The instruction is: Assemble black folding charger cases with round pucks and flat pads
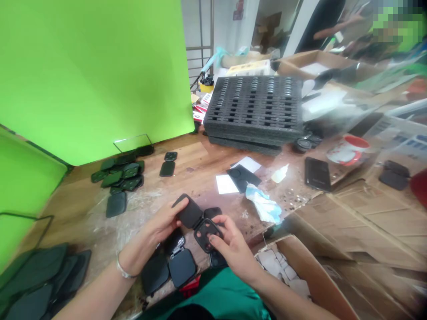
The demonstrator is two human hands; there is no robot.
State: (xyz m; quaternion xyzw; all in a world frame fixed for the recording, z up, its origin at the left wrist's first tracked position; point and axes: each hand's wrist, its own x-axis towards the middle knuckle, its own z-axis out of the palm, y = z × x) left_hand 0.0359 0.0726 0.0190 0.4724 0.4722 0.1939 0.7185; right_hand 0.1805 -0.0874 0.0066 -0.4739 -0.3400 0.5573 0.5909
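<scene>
My left hand point(160, 226) is closed on one half of a black, square, hinged folding piece point(191, 212), thumb on top. The other half, with several round holes, is gripped by my right hand point(235, 246), its thumb pressing on that holed face. The piece is unfolded flat above the table's front edge. Below my left wrist lie more black folding pieces point(182, 266). Another dark piece point(212, 214) shows just behind the held one. What sits in the holes is too small to make out.
Black pieces are piled at the back left point(122, 173) and front left point(40, 275). Behind stands a grey foam rack point(253, 120) holding round discs. A crumpled cloth point(263, 204), black phone-like slab point(316, 173) and mug point(347, 150) lie right; a carton point(320, 275) holds pale pieces.
</scene>
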